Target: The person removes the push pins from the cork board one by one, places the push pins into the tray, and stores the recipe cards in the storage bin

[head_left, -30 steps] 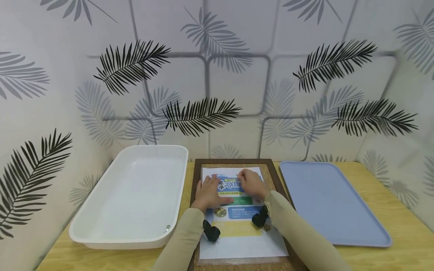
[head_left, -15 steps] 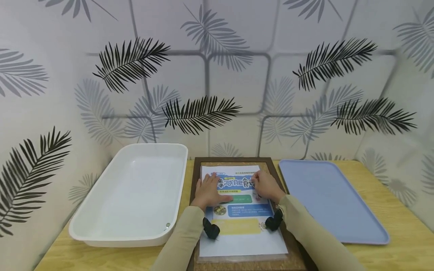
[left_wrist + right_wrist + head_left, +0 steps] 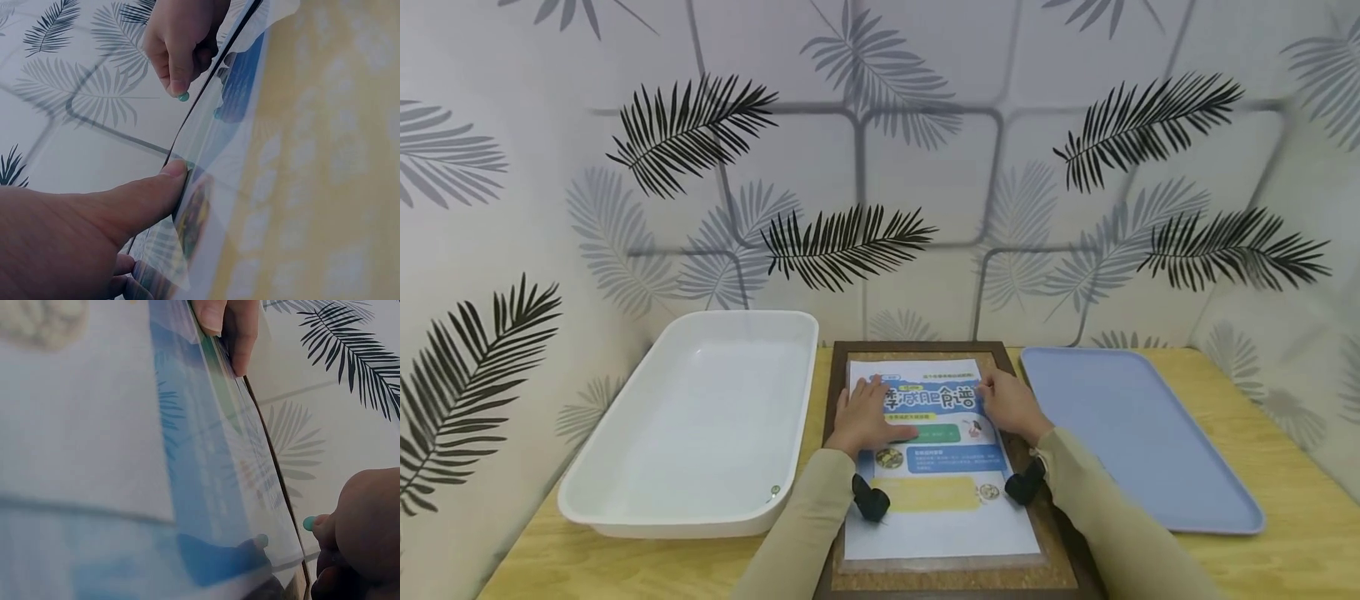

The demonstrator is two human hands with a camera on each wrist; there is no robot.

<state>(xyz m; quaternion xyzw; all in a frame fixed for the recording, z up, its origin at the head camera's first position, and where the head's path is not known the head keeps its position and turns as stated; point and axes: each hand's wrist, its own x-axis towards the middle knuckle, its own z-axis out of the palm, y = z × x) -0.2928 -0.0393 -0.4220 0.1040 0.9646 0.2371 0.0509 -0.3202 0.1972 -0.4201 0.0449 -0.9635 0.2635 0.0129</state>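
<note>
A laminated poster with printed characters and blue, green and yellow blocks lies on a cork board in a dark frame. My left hand rests on the poster's upper left side, fingers spread and thumb reaching inward over the sheet. Near the upper right edge of the poster is my right hand, fingers curled. Between its thumb and fingers it pinches a small teal push pin, whose rounded head pokes out. In the left wrist view the pin shows above the glossy sheet. The pin's point is hidden.
A deep white basin stands left of the board. To the right lies a flat blue-grey tray. Both are on a wooden table, with a leaf-patterned wall behind.
My right hand has moved right across the poster, from its upper middle to its upper right edge, uncovering the printed title. The left hand stays in place on the sheet.
</note>
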